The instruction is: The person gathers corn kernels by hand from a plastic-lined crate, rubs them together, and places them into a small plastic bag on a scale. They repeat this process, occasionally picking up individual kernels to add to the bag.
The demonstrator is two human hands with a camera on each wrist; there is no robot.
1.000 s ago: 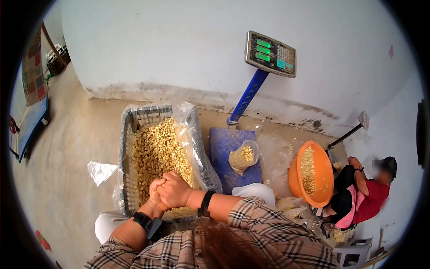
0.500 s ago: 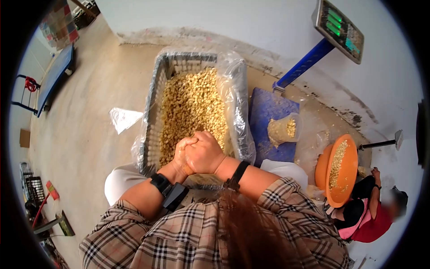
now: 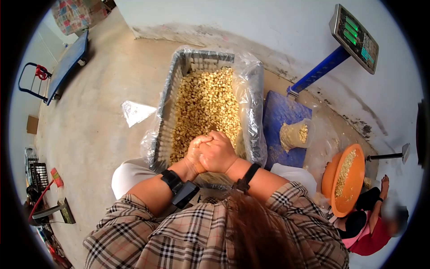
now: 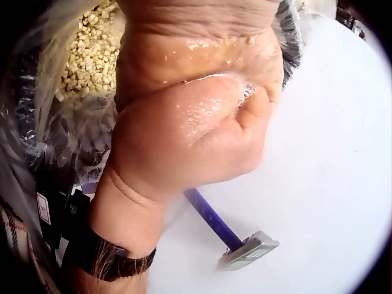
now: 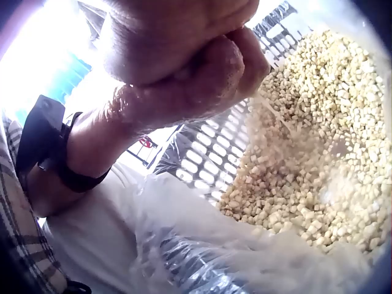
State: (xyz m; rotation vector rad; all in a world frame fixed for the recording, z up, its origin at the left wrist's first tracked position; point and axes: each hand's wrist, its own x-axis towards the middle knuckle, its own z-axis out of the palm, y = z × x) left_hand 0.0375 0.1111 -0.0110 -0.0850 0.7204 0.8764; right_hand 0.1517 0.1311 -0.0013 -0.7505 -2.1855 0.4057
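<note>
Over the near end of a grey plastic crate (image 3: 166,107), my left hand (image 3: 193,156) and right hand (image 3: 218,153) are clasped together, fingers curled tightly round each other. What may lie between the palms is hidden. Wet skin and small bubbles show where the right hand (image 4: 184,131) meets the left in the left wrist view. A thin trickle of liquid (image 5: 275,113) falls from the hands in the right wrist view. Below lie many small pale-yellow pieces (image 3: 206,101), chunky like kernels, filling much of the crate. Clear plastic liner (image 3: 251,105) drapes over its right side.
Right of the crate, a blue platform scale (image 3: 275,119) with a lit display (image 3: 356,38) bears a clear cup (image 3: 295,136) of pieces. Farther right are an orange basin (image 3: 328,172) and a seated person (image 3: 369,235). A blue trolley (image 3: 69,62) stands at far left.
The head view has turned, so the crate, scale and basin appear farther right. The hands stay clasped over the crate. The seated person's hand has risen slightly.
</note>
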